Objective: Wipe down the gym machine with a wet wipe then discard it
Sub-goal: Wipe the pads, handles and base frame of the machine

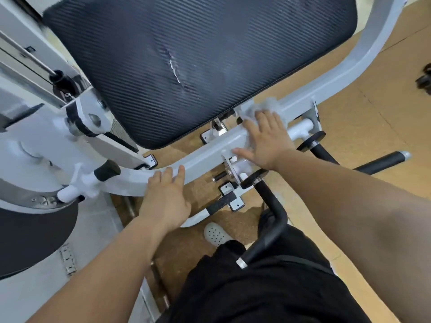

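A white-framed gym machine fills the head view, with a curved white frame bar (205, 155) running below a black ribbed seat pad (198, 61). My right hand (263, 141) lies flat with spread fingers on the bar's right part, pressing a crumpled white wet wipe (268, 106) against the frame; the wipe shows beyond my fingertips. My left hand (166, 197) rests on the lower left stretch of the same bar, fingers straight over its edge, holding nothing.
A black handle bar (275, 206) curves up by my right leg, and another black grip (382, 163) sticks out at right. The weight-stack frame (35, 73) stands at left. Cork-coloured floor (361, 108) lies around. My white shoe (215, 234) is below the bar.
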Available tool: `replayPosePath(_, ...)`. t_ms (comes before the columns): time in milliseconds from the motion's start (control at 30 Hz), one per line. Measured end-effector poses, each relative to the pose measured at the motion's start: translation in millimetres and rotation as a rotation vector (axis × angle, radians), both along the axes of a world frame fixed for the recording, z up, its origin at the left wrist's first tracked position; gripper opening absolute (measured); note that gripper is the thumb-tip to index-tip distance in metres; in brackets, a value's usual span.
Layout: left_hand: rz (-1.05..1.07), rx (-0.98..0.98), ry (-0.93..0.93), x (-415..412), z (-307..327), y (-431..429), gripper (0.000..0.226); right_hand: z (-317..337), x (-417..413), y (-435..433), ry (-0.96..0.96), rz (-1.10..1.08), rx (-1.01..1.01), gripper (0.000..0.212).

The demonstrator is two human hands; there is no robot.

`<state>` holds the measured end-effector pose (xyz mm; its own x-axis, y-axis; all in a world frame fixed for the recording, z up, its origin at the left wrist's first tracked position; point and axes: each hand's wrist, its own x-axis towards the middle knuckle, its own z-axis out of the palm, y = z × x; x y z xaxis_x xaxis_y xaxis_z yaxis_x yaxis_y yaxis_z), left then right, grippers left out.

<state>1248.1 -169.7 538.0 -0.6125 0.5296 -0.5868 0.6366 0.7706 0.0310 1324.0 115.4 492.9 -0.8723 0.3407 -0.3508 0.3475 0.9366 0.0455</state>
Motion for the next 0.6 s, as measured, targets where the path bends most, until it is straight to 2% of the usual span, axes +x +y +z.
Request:
replayPosePath(100,-0.007,-0.006,-0.009,-1.3,0.5,1.2,0.087,-1.1,-6.6,-49.4,0.031,-0.097,-0.110,0.111)
replayPosePath(200,-0.009,0.011,-0.017,-2.7,0.7,0.5,0.085,-7.9,-13.1,-121.8,0.086,-0.134,-0.283,0.105)
replayPosePath(300,-0.046,0.016,-0.006,-4.7,-0.8,-1.8,0.083,-15.3,-15.8,-163.8,0.219,-0.387,-0.478,0.100)
replayPosePath(433,-0.063,-0.039,-0.027,-5.8,-0.2,-1.3,0.088,-21.2,-18.1,-137.6,0.321,-0.839,-0.571,0.101)
replayPosePath(600,-0.131,-0.082,0.044,-1.7,-6.5,-3.3,0.092,-19.6,-21.9,-120.8,0.295,-0.832,-0.587,0.104)
